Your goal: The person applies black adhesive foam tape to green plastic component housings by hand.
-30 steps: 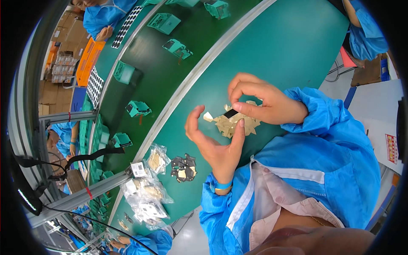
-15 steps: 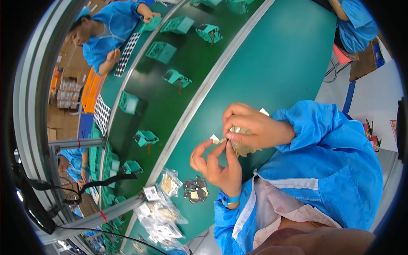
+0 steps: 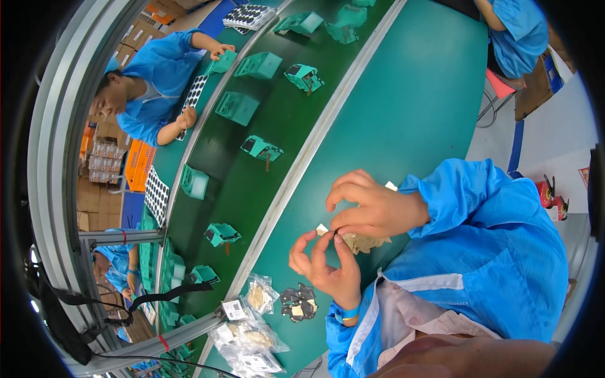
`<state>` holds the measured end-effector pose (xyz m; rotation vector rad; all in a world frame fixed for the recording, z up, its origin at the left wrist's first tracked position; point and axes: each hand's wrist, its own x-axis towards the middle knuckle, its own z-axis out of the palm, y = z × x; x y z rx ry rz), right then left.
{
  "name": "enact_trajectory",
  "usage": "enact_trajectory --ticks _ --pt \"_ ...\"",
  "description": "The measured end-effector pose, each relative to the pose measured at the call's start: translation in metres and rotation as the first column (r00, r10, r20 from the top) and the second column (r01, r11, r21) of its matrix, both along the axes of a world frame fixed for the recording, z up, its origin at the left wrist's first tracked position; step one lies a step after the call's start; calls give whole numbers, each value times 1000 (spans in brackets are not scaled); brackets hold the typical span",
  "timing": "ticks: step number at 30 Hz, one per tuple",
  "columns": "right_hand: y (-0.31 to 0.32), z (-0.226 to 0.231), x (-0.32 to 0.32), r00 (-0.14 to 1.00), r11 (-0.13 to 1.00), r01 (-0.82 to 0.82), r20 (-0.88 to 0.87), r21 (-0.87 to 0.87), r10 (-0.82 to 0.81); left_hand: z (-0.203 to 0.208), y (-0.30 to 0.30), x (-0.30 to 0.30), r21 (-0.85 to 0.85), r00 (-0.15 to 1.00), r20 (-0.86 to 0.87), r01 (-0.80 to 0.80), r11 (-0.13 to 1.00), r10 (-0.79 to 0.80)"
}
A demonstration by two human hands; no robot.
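Observation:
My left hand (image 3: 328,268), with a blue band at the wrist, has its thumb and forefinger closed in a pinch on a small dark piece (image 3: 336,232). Against the same spot, the thumb and forefinger of my right hand (image 3: 378,206) come together; whatever they grip is too small to make out. Below the right hand lies a heap of thin beige pieces (image 3: 363,244) on the green table (image 3: 416,94), partly hidden by it. A small white piece (image 3: 322,229) shows behind the left fingertips. Left of my left hand lies a cluster of black parts with beige patches (image 3: 298,303).
Clear plastic bags (image 3: 252,340) of beige pieces lie at the table's lower left. Beyond a metal rail (image 3: 302,148), a dark green belt carries several green housings (image 3: 237,108). A co-worker (image 3: 157,88) sits across, beside sheets of black dots (image 3: 157,196). Metal framing (image 3: 120,237) stands at left.
The whole view has shifted slightly. My right fingers have changed their bend over the beige heap, and the fingertips of both hands still meet. The co-worker's lower hand has moved toward the dotted sheet.

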<state>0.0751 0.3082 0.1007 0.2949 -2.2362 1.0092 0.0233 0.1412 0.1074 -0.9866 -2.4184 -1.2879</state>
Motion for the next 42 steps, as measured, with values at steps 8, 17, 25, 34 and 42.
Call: enact_trajectory --ticks 8,17,25,34,42 --pt "6 -3 -1 999 999 35 -18 18 -35 -6 7 0 41 999 27 25 999 -26" --pt "11 -16 0 990 967 7 -141 254 30 -12 4 -1 141 971 205 98 985 -126" --pt "84 -8 7 973 904 143 -227 402 -53 -29 -4 -4 351 877 439 35 936 -197" --pt "406 -30 -79 785 747 589 -1 310 -619 -42 6 -8 264 858 481 56 963 -181" --pt "413 -72 -137 421 493 606 274 625 -864 -46 -5 -8 273 847 517 -27 962 -124"
